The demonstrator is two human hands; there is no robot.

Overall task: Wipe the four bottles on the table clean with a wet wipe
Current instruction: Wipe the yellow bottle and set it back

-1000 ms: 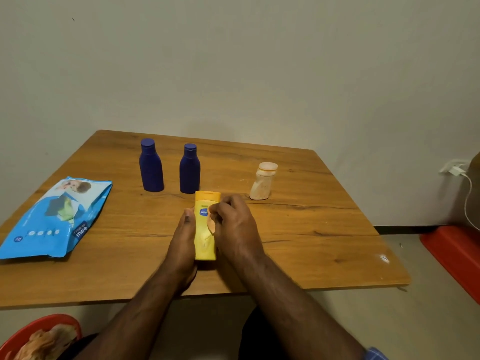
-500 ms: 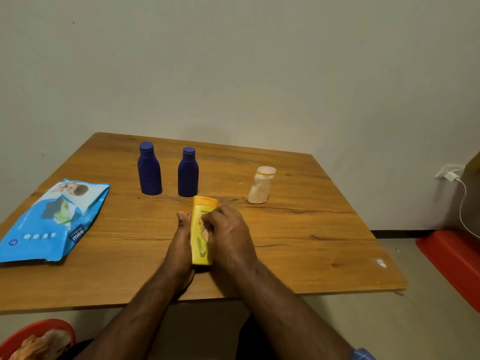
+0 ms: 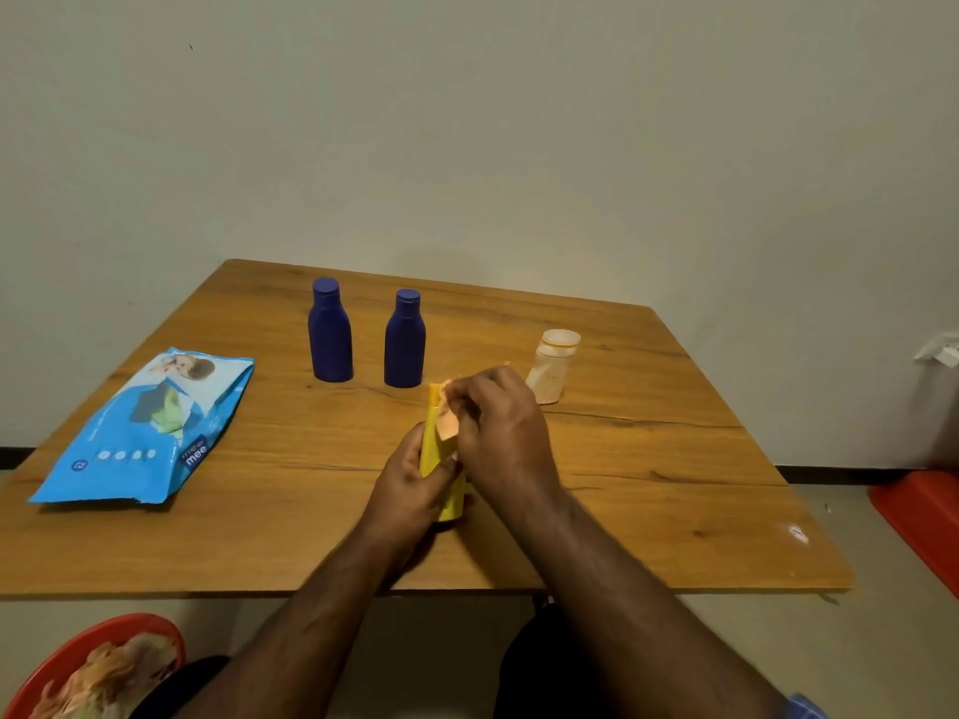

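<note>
My left hand (image 3: 410,485) grips the lower part of a yellow bottle (image 3: 432,448) that stands tilted near the table's middle, turned edge-on to me. My right hand (image 3: 498,428) pinches a small crumpled wet wipe (image 3: 447,421) against the bottle's upper side. Two dark blue bottles (image 3: 330,332) (image 3: 405,340) stand upright behind. A small clear bottle with a pale cap (image 3: 551,366) stands to the right of my right hand.
A blue pack of wet wipes (image 3: 150,428) lies on the wooden table (image 3: 648,459) at the left. A red bowl holding used wipes (image 3: 93,672) sits low at the bottom left. A red object (image 3: 923,516) is on the floor at the right.
The yellow bottle has been turned from face-on to edge-on. My right hand has moved up along it with the wipe toward the cap end.
</note>
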